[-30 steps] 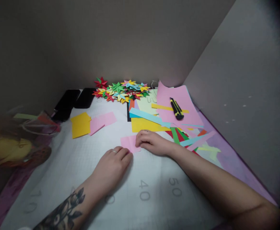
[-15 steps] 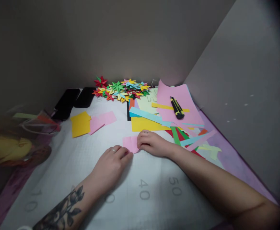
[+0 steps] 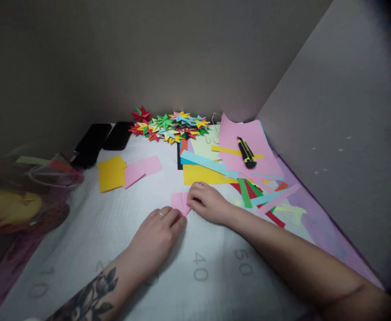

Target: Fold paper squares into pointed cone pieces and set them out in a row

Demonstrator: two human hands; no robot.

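A small pink paper square (image 3: 179, 201) lies on the white gridded cutting mat (image 3: 122, 232), partly folded over. My right hand (image 3: 207, 203) has its fingers curled and pinches the paper's right edge, lifting it toward the left. My left hand (image 3: 157, 234), with a ring on one finger, lies palm down with its fingertips pressed on the paper's lower left corner. Both forearms rest on the mat.
A heap of folded paper stars (image 3: 170, 124) lies at the back. Coloured sheets and strips (image 3: 235, 174) with a yellow-black utility knife (image 3: 247, 152) are at the right. Yellow (image 3: 111, 173) and pink squares (image 3: 143, 169), two dark phones (image 3: 105, 138), and a clear bag (image 3: 24, 191) are at the left.
My right hand has drawn the pink paper's right side leftward, folding it over, so it looks narrower. My left hand stays pressed on its near corner.
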